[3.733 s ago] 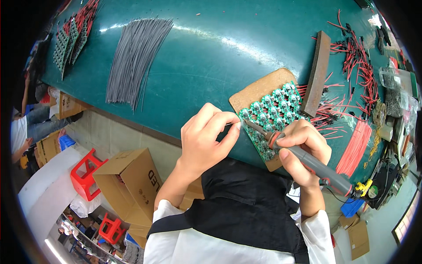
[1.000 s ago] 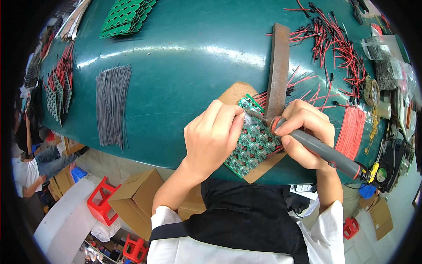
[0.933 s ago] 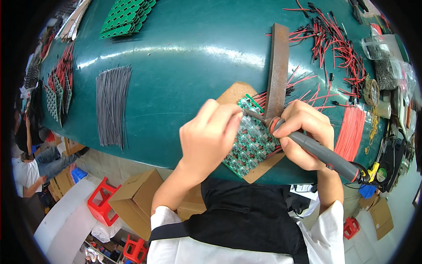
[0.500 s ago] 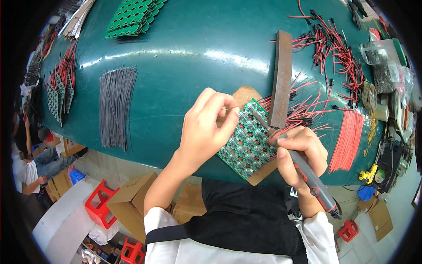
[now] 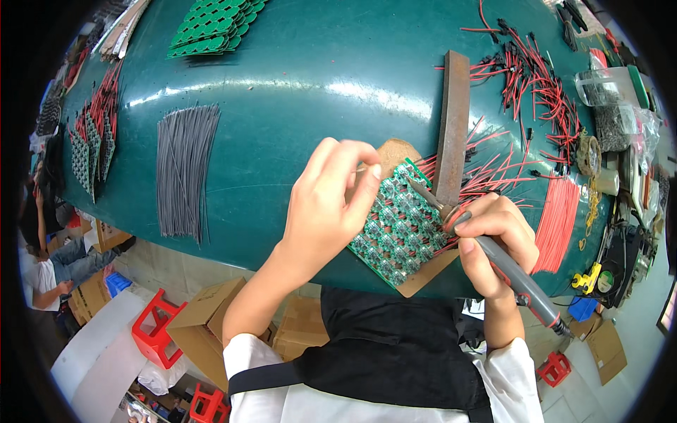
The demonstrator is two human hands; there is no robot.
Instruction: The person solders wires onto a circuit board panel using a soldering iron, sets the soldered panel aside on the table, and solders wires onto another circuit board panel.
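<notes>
My right hand (image 5: 502,240) grips a grey and red soldering iron (image 5: 523,283) like a pen. The iron's tip points at the upper part of a green circuit board panel (image 5: 396,233), crowded with small components. Between thumb and forefinger, my left hand (image 5: 326,201) pinches a thin solder wire (image 5: 361,169) beside the panel's upper left edge. Brown cardboard (image 5: 396,149) lies under the panel. A rusty metal bar (image 5: 451,127) rests across red and black wires (image 5: 490,176) at the panel's right side. Whether the tip touches the board is too small to tell.
Grey wires (image 5: 187,169) lie in a bundle at left, near wired boards (image 5: 92,151). Green panels (image 5: 211,28) are stacked at the far side. Red wires (image 5: 558,222) and connector leads (image 5: 536,77) lie at right. Red stools (image 5: 156,331) and cartons (image 5: 201,324) stand below the table.
My right hand and the soldering iron have shifted slightly right and toward me. My left hand has moved a little left, still pinching the solder wire.
</notes>
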